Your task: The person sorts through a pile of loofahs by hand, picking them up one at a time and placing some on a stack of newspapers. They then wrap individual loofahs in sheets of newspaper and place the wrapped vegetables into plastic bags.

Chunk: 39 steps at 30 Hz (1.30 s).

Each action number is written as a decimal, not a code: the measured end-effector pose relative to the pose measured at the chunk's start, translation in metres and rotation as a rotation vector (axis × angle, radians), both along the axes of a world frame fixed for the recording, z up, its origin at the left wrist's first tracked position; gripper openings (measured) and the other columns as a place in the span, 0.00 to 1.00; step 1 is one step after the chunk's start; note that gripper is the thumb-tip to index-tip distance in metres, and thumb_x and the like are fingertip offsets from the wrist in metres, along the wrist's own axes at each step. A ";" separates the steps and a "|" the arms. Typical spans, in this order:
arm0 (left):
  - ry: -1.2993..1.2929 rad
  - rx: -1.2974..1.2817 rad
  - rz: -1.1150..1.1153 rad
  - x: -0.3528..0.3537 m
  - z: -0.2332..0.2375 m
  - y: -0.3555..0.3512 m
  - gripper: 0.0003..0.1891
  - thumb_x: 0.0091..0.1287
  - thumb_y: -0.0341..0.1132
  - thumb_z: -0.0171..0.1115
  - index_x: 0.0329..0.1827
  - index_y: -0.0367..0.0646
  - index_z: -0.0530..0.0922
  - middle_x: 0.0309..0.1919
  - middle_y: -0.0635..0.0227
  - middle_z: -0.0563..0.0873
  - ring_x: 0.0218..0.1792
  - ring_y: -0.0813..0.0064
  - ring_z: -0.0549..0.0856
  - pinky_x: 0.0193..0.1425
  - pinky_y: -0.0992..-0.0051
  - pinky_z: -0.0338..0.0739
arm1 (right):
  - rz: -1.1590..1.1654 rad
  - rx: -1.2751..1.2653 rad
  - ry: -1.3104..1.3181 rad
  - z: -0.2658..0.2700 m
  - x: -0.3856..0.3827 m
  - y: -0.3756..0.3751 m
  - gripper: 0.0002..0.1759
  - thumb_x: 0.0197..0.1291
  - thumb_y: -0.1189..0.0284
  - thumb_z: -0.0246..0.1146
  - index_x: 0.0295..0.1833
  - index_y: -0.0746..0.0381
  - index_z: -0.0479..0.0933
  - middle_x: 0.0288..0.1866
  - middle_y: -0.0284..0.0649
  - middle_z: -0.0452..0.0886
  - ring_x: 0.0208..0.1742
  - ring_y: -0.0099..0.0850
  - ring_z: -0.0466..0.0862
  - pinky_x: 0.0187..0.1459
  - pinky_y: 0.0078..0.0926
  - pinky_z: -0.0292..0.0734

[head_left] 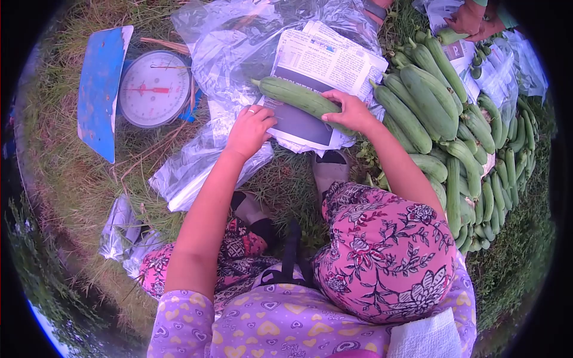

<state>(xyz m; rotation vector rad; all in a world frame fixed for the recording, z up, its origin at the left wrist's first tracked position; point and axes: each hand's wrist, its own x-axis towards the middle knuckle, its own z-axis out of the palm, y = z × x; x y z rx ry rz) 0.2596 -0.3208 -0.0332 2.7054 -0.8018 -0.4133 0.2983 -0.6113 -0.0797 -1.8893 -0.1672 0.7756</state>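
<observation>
A: Where is the long green gourd (298, 97)?
B: Lying slantwise across the printed newspaper (328, 56), its stem end pointing away from the right hand (351, 112).

A: And that right hand, what is its grip?
B: Grasping the gourd near its other end, thumb on one side and fingers on the other.

A: What about the left hand (250, 128)?
B: It is at the newspaper's left edge, below the stem end and apart from the gourd. The fingers are bent, with a ring (251, 110) on one. Whether they pinch the paper, I cannot tell.

A: What is under the paper?
B: Crumpled clear plastic (221, 53), spread over the grass (65, 179).

A: Anything farther to the left?
B: A scale with a round dial (155, 88) and a blue panel (100, 92) beside it, just beside the plastic.

A: And to the right?
B: A big heap of green gourds (430, 101), piled close to the newspaper, with the smaller ones mostly on its far right side.

A: Is anyone else there?
B: Another person's hand (468, 21) is by the top of the heap, and a wrist with a dark band (376, 9) shows above the newspaper.
</observation>
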 end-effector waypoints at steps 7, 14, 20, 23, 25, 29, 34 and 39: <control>0.022 -0.136 0.032 0.006 -0.004 0.008 0.02 0.53 0.32 0.66 0.28 0.45 0.81 0.34 0.72 0.84 0.45 0.65 0.80 0.52 0.65 0.73 | 0.013 -0.184 -0.612 0.032 -0.022 0.021 0.25 0.47 0.69 0.72 0.53 0.60 0.78 0.45 0.42 0.81 0.49 0.43 0.80 0.57 0.36 0.74; 0.150 -0.310 0.231 0.023 0.013 0.003 0.03 0.56 0.31 0.66 0.31 0.43 0.81 0.32 0.63 0.85 0.38 0.57 0.81 0.44 0.63 0.76 | 0.246 -0.268 -0.527 0.048 -0.051 0.029 0.15 0.54 0.61 0.66 0.43 0.58 0.82 0.41 0.38 0.83 0.46 0.38 0.81 0.49 0.37 0.77; 0.214 -0.243 0.209 0.030 0.019 0.002 0.06 0.55 0.31 0.69 0.34 0.42 0.83 0.36 0.65 0.87 0.41 0.60 0.83 0.48 0.66 0.77 | 0.202 -0.352 -0.386 0.037 -0.044 0.026 0.10 0.58 0.66 0.61 0.39 0.57 0.84 0.34 0.41 0.85 0.38 0.42 0.84 0.43 0.41 0.78; 0.231 -0.240 0.179 0.033 0.026 0.003 0.08 0.53 0.33 0.70 0.35 0.43 0.83 0.37 0.65 0.87 0.42 0.60 0.83 0.49 0.66 0.77 | 0.167 -0.342 -0.349 0.032 -0.038 0.025 0.09 0.57 0.66 0.62 0.37 0.57 0.84 0.34 0.44 0.85 0.36 0.43 0.84 0.42 0.40 0.78; 0.204 -0.262 0.178 0.033 0.030 -0.001 0.10 0.51 0.36 0.71 0.35 0.45 0.84 0.35 0.64 0.86 0.42 0.59 0.82 0.49 0.65 0.77 | 0.141 -0.312 -0.309 0.031 -0.034 0.024 0.09 0.57 0.66 0.63 0.37 0.58 0.85 0.33 0.44 0.85 0.35 0.44 0.84 0.42 0.40 0.78; 0.196 -0.237 0.172 0.034 0.026 -0.008 0.10 0.52 0.36 0.71 0.37 0.45 0.85 0.36 0.64 0.87 0.42 0.60 0.82 0.50 0.64 0.76 | 0.093 -0.288 -0.195 0.036 -0.028 0.022 0.09 0.55 0.68 0.66 0.37 0.62 0.84 0.31 0.47 0.84 0.33 0.43 0.84 0.39 0.36 0.78; 0.206 -0.198 0.150 0.041 0.025 -0.013 0.09 0.53 0.35 0.70 0.36 0.46 0.85 0.37 0.65 0.87 0.44 0.60 0.82 0.52 0.64 0.75 | 0.090 -0.267 -0.149 0.034 -0.024 0.020 0.08 0.56 0.69 0.66 0.37 0.61 0.84 0.29 0.46 0.83 0.31 0.42 0.83 0.38 0.35 0.78; 0.002 -0.265 0.060 0.056 0.022 -0.022 0.05 0.54 0.31 0.68 0.34 0.44 0.83 0.40 0.66 0.86 0.49 0.60 0.80 0.55 0.63 0.73 | 0.020 -0.234 -0.149 0.035 -0.018 0.012 0.07 0.56 0.71 0.66 0.38 0.63 0.82 0.28 0.45 0.83 0.29 0.42 0.82 0.37 0.36 0.77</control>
